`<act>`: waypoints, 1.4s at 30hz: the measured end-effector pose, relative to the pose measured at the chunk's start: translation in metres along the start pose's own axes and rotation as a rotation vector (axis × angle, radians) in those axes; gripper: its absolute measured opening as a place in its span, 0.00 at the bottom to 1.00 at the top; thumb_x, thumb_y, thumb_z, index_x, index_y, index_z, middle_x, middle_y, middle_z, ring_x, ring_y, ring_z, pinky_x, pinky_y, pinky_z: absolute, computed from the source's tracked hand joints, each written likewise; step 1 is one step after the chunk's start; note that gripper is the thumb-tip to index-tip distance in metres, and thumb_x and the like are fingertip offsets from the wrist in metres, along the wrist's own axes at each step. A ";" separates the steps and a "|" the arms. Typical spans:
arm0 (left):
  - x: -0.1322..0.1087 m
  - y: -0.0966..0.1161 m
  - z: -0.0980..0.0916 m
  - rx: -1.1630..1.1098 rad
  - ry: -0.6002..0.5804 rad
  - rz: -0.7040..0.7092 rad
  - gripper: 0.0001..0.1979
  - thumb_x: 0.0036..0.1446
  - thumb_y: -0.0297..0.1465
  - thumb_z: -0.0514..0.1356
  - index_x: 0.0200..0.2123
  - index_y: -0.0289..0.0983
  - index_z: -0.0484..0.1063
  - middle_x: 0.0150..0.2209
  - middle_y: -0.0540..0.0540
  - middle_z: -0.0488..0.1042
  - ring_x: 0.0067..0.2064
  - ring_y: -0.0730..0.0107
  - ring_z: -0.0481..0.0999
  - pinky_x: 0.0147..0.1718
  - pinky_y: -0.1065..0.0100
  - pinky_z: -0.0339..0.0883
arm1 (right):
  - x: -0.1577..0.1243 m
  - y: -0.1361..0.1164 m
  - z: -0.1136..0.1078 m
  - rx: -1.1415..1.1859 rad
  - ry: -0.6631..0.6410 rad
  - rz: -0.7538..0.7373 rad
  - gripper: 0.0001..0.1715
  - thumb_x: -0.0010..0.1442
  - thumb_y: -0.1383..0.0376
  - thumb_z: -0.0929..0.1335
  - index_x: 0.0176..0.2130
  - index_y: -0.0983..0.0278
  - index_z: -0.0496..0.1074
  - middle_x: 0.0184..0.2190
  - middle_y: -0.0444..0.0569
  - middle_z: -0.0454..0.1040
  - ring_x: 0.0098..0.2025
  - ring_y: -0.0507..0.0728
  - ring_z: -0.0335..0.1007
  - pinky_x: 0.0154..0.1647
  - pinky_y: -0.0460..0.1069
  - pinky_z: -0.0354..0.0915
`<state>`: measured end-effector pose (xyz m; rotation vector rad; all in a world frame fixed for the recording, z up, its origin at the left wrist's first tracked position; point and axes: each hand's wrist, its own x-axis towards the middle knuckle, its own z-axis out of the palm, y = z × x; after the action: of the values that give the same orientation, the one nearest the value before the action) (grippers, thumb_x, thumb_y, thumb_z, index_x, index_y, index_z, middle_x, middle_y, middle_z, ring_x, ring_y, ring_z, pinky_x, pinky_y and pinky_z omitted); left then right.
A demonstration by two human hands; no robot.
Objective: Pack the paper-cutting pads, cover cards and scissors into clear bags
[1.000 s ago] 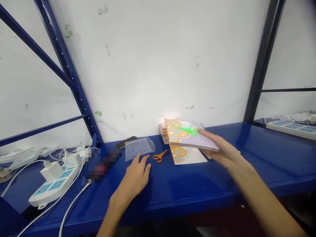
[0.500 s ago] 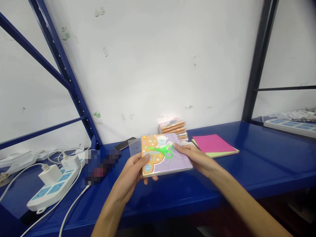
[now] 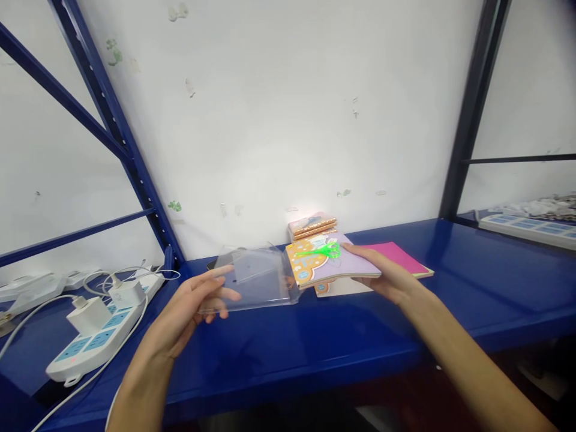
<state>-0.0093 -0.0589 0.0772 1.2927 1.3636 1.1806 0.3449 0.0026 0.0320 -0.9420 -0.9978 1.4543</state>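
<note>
My left hand [image 3: 200, 300] is closed on the left end of a clear plastic sleeve [image 3: 265, 288], held flat above the table. In my right hand [image 3: 384, 270] is a thick square paper pad [image 3: 360, 264] with an orange and lilac printed cover, gripped by its right side. Green scissors [image 3: 330, 249] lie on the cover. The pad's left edge is beside the sleeve's right end, slightly overlapping it in view. Under the pad, a pale sheet with a similar printed corner [image 3: 324, 288] shows; I cannot tell what it rests on.
Behind the pad, a stack of wrapped packs [image 3: 310, 225] stands against the wall. Pink paper [image 3: 400, 257] lies to the right on the blue table [image 3: 288, 354]. At left are a power strip [image 3: 85, 345] with chargers and white cables.
The pad and scissors have come out of the plastic sleeve. My right hand has carried them right, while my left hand has moved left with the sleeve.
</note>
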 end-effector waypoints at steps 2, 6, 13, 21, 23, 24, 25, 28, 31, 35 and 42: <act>0.005 -0.003 -0.009 0.089 0.074 -0.019 0.31 0.60 0.34 0.64 0.65 0.30 0.65 0.36 0.38 0.85 0.23 0.72 0.76 0.18 0.76 0.60 | 0.001 -0.002 -0.006 -0.060 0.007 -0.046 0.16 0.61 0.54 0.74 0.43 0.62 0.83 0.48 0.53 0.84 0.51 0.62 0.79 0.49 0.51 0.76; 0.018 -0.015 -0.012 0.490 0.168 -0.136 0.36 0.67 0.39 0.55 0.71 0.27 0.50 0.42 0.34 0.85 0.28 0.64 0.81 0.23 0.70 0.69 | 0.002 0.000 -0.007 -0.274 0.086 -0.116 0.19 0.60 0.49 0.73 0.35 0.62 0.83 0.39 0.55 0.85 0.40 0.63 0.80 0.35 0.51 0.74; 0.019 -0.027 0.006 1.093 0.285 -0.076 0.31 0.66 0.43 0.51 0.64 0.28 0.69 0.59 0.25 0.75 0.63 0.32 0.71 0.58 0.43 0.62 | 0.008 0.009 -0.010 -0.578 0.319 -0.284 0.25 0.55 0.46 0.74 0.25 0.64 0.73 0.19 0.44 0.69 0.20 0.51 0.59 0.19 0.48 0.48; 0.001 -0.010 0.032 0.830 0.155 0.143 0.22 0.64 0.46 0.52 0.48 0.40 0.79 0.40 0.43 0.84 0.41 0.52 0.82 0.42 0.58 0.69 | 0.001 0.001 -0.008 -0.470 0.300 -0.309 0.24 0.55 0.46 0.74 0.29 0.64 0.77 0.27 0.50 0.77 0.27 0.57 0.70 0.24 0.49 0.60; 0.000 -0.011 0.041 0.694 0.098 0.183 0.25 0.64 0.50 0.52 0.46 0.37 0.79 0.37 0.42 0.83 0.34 0.57 0.80 0.37 0.61 0.69 | -0.007 -0.005 -0.002 -0.323 0.237 -0.253 0.23 0.55 0.47 0.75 0.30 0.65 0.78 0.28 0.52 0.79 0.29 0.58 0.73 0.26 0.49 0.64; 0.000 -0.012 0.047 0.618 0.055 0.198 0.28 0.64 0.52 0.52 0.45 0.36 0.79 0.36 0.42 0.83 0.30 0.60 0.78 0.34 0.62 0.68 | -0.012 -0.008 0.001 -0.253 0.202 -0.226 0.22 0.55 0.48 0.76 0.30 0.65 0.79 0.28 0.52 0.80 0.29 0.58 0.74 0.27 0.48 0.65; 0.000 -0.014 0.054 0.532 -0.003 0.203 0.30 0.64 0.54 0.51 0.45 0.34 0.78 0.34 0.42 0.82 0.27 0.64 0.76 0.30 0.64 0.67 | -0.016 -0.011 0.005 -0.196 0.167 -0.206 0.22 0.55 0.49 0.76 0.30 0.65 0.79 0.28 0.52 0.80 0.30 0.57 0.75 0.27 0.48 0.67; -0.003 -0.016 0.075 0.228 -0.258 0.118 0.34 0.62 0.59 0.51 0.43 0.32 0.76 0.33 0.41 0.81 0.22 0.70 0.72 0.19 0.70 0.55 | -0.027 -0.014 0.018 -0.114 0.041 -0.166 0.21 0.56 0.50 0.76 0.33 0.66 0.81 0.31 0.53 0.82 0.32 0.57 0.76 0.30 0.47 0.69; -0.009 -0.013 0.089 -0.004 -0.386 0.062 0.28 0.60 0.56 0.58 0.36 0.34 0.74 0.30 0.43 0.80 0.21 0.75 0.70 0.16 0.73 0.48 | -0.030 -0.009 0.028 -0.144 -0.046 -0.124 0.22 0.58 0.49 0.75 0.34 0.67 0.81 0.31 0.53 0.82 0.31 0.54 0.76 0.28 0.45 0.68; -0.019 -0.004 0.083 0.004 -0.295 0.113 0.24 0.59 0.51 0.63 0.28 0.34 0.74 0.21 0.49 0.73 0.17 0.81 0.62 0.17 0.75 0.44 | -0.025 0.003 0.031 -0.330 -0.093 -0.069 0.25 0.60 0.45 0.74 0.32 0.66 0.78 0.25 0.47 0.78 0.22 0.50 0.69 0.16 0.42 0.59; -0.024 0.001 0.075 0.020 -0.353 0.112 0.26 0.61 0.51 0.62 0.23 0.34 0.76 0.15 0.50 0.68 0.17 0.81 0.58 0.17 0.74 0.42 | -0.035 0.011 0.005 -0.493 -0.117 0.042 0.28 0.62 0.42 0.72 0.34 0.64 0.75 0.19 0.43 0.71 0.16 0.49 0.64 0.10 0.42 0.55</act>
<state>0.0662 -0.0780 0.0665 1.5257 1.0595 0.9569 0.3397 -0.0332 0.0246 -1.2423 -1.4709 1.3328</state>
